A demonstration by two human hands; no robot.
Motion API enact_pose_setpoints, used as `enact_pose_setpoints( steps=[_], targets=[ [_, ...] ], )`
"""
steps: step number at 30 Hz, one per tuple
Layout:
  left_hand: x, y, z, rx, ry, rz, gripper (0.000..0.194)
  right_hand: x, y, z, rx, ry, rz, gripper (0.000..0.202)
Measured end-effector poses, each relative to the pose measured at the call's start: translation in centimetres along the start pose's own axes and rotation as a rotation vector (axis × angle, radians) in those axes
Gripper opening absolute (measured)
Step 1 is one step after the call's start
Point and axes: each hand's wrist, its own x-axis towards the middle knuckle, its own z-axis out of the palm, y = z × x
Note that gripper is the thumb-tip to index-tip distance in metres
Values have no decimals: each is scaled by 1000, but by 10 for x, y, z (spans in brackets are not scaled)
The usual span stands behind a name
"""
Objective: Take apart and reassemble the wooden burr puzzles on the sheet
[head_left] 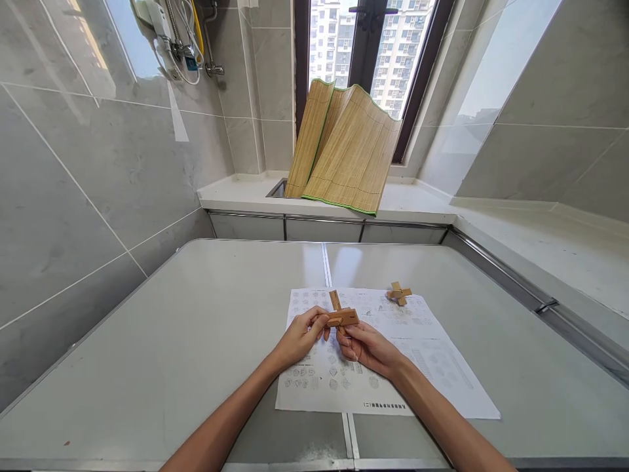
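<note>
Above a printed sheet (388, 387), both hands grip a partly assembled wooden burr puzzle (346, 317) made of crossing brown pieces. My left hand (302, 337) pinches its left end between thumb and fingers. From below and to the right, my right hand (368, 346) is closed on a lower piece. One piece sticks up and away at the back of the puzzle. Fingers hide part of the lower pieces. A second wooden burr puzzle (399, 294), lighter in colour and cross-shaped, rests near the sheet's far right corner. Rows of small diagrams and text cover the sheet.
The sheet lies on a grey-white folding table (206, 328) with a metal seam down its middle. Beyond it, a folded bamboo mat (354, 147) leans against the window over a white counter (236, 193). Tiled walls stand on both sides. Cables and a pipe (184, 46) hang upper left.
</note>
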Motion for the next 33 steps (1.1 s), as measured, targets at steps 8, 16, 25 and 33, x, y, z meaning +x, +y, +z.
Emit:
enact_pose_setpoints(
  steps=[8,16,25,33],
  targets=[
    [1,-3,-1,-3,-3,-5,35,-1,0,2,-71,-37,47,30],
    [1,-5,-1,4,-41,-3,33,-3,-2,0,-157,-144,82,30],
    [4,-3,-6,-90,-64,-26,36,-2,1,-3,-178,-183,110,31],
    [9,-7,-9,-159,-69,-82,40,-1,-1,5,-136,-147,97,34]
  ],
)
